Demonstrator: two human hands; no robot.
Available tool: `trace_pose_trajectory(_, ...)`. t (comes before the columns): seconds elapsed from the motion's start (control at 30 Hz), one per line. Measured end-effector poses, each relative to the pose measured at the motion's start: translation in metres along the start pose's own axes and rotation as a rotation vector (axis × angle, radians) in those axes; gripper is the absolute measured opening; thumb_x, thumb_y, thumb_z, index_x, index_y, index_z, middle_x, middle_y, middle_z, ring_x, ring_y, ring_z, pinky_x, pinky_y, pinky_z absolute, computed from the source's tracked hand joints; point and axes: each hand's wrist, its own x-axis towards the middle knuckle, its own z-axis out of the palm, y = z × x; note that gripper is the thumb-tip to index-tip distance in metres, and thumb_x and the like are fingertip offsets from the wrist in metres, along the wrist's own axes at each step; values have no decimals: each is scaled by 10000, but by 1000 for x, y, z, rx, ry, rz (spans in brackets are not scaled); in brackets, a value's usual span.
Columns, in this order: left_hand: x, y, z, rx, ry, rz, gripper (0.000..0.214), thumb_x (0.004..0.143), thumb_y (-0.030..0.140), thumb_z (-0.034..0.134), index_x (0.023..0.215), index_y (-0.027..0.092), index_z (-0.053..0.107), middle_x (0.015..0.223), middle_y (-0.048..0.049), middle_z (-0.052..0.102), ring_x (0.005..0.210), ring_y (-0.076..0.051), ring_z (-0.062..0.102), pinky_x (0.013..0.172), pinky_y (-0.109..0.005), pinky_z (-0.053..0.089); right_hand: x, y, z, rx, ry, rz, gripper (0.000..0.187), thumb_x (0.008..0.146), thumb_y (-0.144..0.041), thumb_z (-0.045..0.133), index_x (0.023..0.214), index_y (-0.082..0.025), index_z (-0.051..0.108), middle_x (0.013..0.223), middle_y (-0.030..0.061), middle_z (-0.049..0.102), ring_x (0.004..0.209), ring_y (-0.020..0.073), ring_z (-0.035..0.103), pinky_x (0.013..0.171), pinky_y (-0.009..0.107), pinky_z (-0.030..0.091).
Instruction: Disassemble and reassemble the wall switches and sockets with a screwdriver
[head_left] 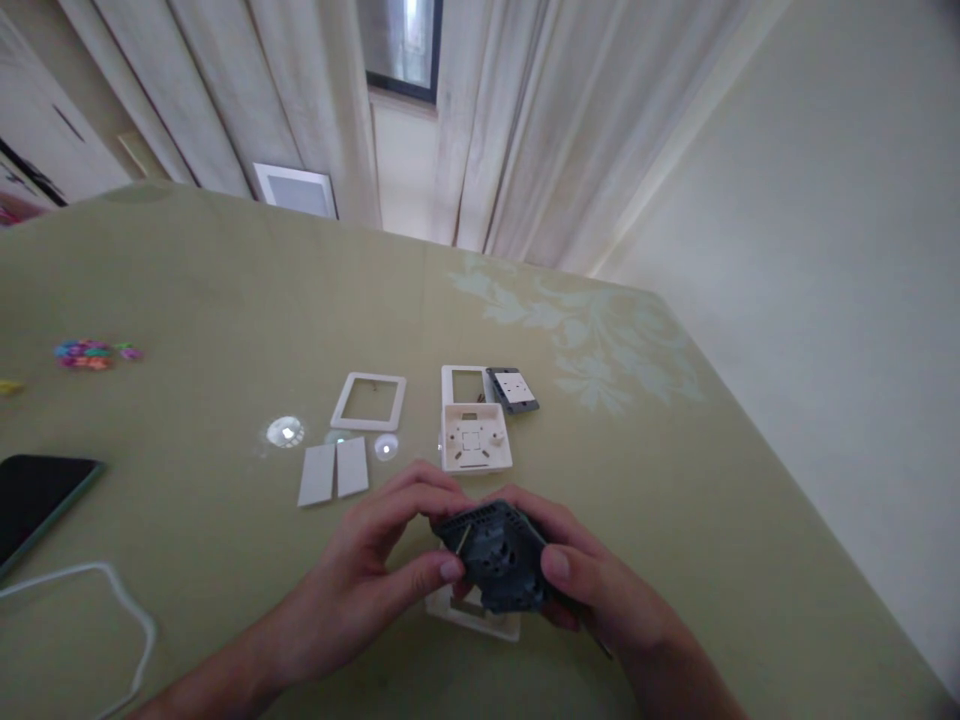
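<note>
Both hands hold a dark grey wall switch module (pixel 499 555) above the table, its ribbed back turned toward me. My left hand (pixel 390 555) grips its left corner, the thumb beside a thin brass screw (pixel 464 540) that sticks out there. On the right edge, my right hand (pixel 581 570) is closed with the thumb pressed on the module. A thin rod end (pixel 602 645) shows below the right palm; what it belongs to is hidden. Under the hands lies a white plastic piece (pixel 487 625), partly covered. Just beyond stands a white back box (pixel 475 450), open side up.
Behind the box, a second grey module with a white face (pixel 514 388) leans on a white frame (pixel 451 385). To the left lie another frame (pixel 343 405), two white plates (pixel 318 474), a phone (pixel 45 500), a white cable (pixel 127 600) and small colourful pieces (pixel 88 354).
</note>
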Motion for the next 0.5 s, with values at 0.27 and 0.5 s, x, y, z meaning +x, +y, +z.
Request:
trace_pose_trajectory(0.27, 2, 1, 0, -65, -30, -23, 237, 1037, 373, 811, 1271, 359, 780, 1283, -30, 665, 1218, -213, 650, 1065, -319, 490, -2, 2, -6, -87, 18, 36, 791, 866, -808, 772, 1437, -271, 664, 987, 30, 665, 583, 63, 402, 482, 173, 292)
trace_pose_trajectory(0.5, 1, 2, 0, -113, -45, -41, 254, 1012, 305, 836, 1252, 338, 760, 1304, -40, 657, 1254, -237, 646, 1097, -366, 500, 0, -5, -2, -105, -9, 10, 728, 875, -769, 782, 1408, -284, 677, 1255, 90, 710, 1152, 288, 666, 966, 377, 536)
